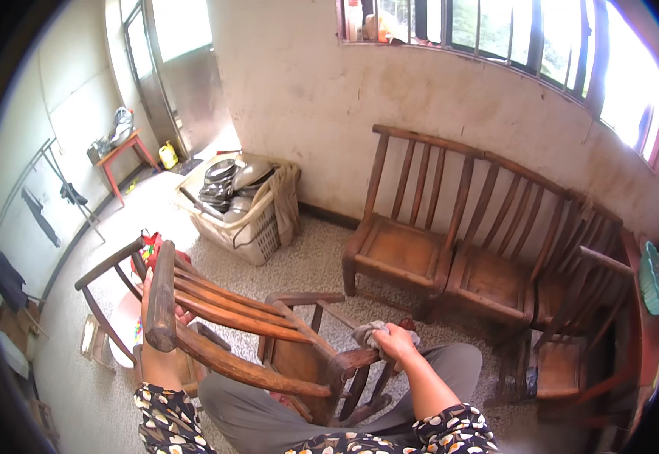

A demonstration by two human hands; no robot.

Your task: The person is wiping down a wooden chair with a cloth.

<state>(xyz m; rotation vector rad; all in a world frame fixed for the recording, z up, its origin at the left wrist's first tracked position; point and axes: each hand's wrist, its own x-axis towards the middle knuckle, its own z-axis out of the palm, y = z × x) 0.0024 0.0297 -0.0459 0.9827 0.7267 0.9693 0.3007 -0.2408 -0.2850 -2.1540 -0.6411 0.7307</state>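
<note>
A wooden chair (233, 299) with a slatted back lies tilted in front of me, between my knees. My left hand (183, 315) grips its back near the thick top rail, which hides most of the palm. In my right hand (395, 341) is a bunched grey cloth (368, 335), pressed at the end of a chair leg beside the seat frame. Parts of the seat (301, 363) show beneath the slats.
Several matching wooden chairs (406, 249) line the wall at right. A white plastic basket (261, 238) of metal pans stands ahead. To the left are another chair back (108, 264), a red bag (150, 247) and a clothes rack (74, 193). A green scalloped dish (653, 278) sits far right.
</note>
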